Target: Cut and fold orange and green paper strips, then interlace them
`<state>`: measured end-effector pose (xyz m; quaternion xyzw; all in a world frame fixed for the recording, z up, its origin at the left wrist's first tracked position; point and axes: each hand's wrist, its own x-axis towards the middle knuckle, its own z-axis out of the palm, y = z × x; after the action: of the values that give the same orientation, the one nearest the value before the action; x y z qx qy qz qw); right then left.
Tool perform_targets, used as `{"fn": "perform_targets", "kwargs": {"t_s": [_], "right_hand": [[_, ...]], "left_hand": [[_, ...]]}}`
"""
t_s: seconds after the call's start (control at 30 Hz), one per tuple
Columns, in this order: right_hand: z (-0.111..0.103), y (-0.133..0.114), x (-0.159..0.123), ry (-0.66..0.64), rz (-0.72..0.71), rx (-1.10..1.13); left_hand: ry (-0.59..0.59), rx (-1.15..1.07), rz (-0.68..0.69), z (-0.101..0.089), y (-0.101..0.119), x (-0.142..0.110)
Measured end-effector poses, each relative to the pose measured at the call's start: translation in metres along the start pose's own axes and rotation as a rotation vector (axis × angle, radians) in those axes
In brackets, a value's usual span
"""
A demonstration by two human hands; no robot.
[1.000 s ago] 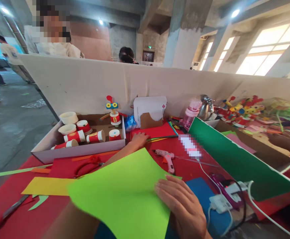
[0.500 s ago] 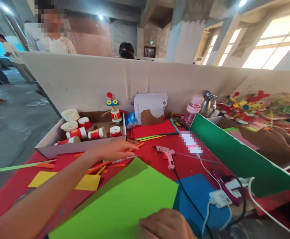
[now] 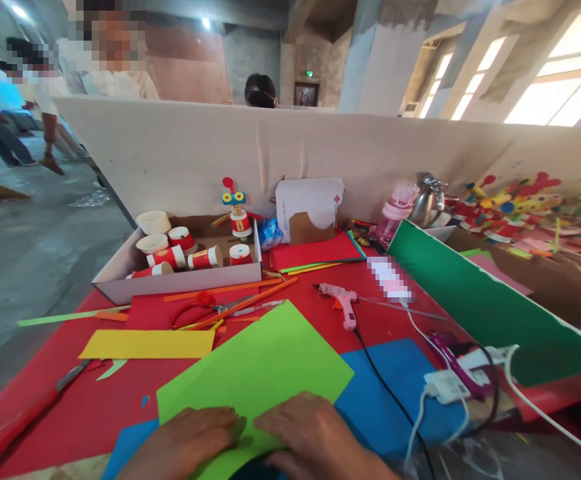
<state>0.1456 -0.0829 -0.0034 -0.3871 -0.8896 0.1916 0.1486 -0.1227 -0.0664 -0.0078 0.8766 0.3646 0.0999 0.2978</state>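
Note:
A bright green sheet of paper (image 3: pixel 265 353) lies in front of me, its near edge bent upward between my hands. On its left side, my left hand (image 3: pixel 190 433) grips the near part, fingers together and thumb hidden. My right hand (image 3: pixel 315 433) holds the near edge from the right with curled fingers. Blue paper (image 3: pixel 395 373) shows beneath at the right. A yellow paper strip (image 3: pixel 148 344) rests left of the sheet. Beyond it lie red-handled scissors (image 3: pixel 188 315), orange strips (image 3: pixel 250 300) and a pen-like tool (image 3: pixel 258 307). A pink glue gun (image 3: pixel 343 303) lies beyond the sheet's right corner.
At the back left, a cardboard box (image 3: pixel 175 277) holds paper cups and a cup figure (image 3: pixel 240 223). Stacked coloured paper (image 3: pixel 320 253) lies behind. Cables and a white power adapter (image 3: pixel 445 387) sit right, beside a green-sided box (image 3: pixel 480 313). A red-handled cutter (image 3: pixel 15 420) lies front left.
My left hand has come back from the orange strips to the green sheet. The sheet's near edge is now bent up, with both hands on it.

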Motion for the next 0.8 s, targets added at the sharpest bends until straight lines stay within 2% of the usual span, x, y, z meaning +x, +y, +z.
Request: {"fn": "perform_targets", "kwargs": {"t_s": [0.07, 0.17, 0.27, 0.33, 0.43, 0.53, 0.6, 0.7, 0.8], "right_hand": [[-0.014, 0.009, -0.012, -0.006, 0.044, -0.001], [-0.034, 0.027, -0.034, -0.012, 0.145, -0.056], [-0.049, 0.04, -0.053, 0.01, 0.191, -0.016], [-0.056, 0.045, -0.062, 0.047, 0.17, 0.045], [-0.062, 0.049, -0.072, 0.09, 0.163, 0.217], [-0.062, 0.055, -0.078, 0.147, 0.329, 0.455], [-0.061, 0.057, -0.079, 0.176, 0.435, 0.559], [-0.057, 0.058, -0.073, 0.163, 0.457, 0.587], [-0.05, 0.056, -0.06, 0.209, 0.52, 0.568]], "left_hand": [[0.011, -0.037, 0.048, 0.009, -0.018, 0.005], [-0.121, -0.08, 0.098, 0.013, -0.04, 0.009], [-0.165, -0.139, 0.088, 0.006, -0.038, 0.0], [-0.12, -0.189, 0.058, -0.002, -0.028, -0.01], [0.015, -0.233, -0.061, -0.009, -0.016, -0.021], [0.198, -0.259, -0.26, -0.008, -0.01, -0.021], [0.265, -0.281, -0.435, -0.007, -0.006, -0.016], [0.32, -0.344, -0.613, -0.008, 0.003, -0.007], [0.419, -0.387, -0.666, -0.011, 0.01, 0.0]]}}
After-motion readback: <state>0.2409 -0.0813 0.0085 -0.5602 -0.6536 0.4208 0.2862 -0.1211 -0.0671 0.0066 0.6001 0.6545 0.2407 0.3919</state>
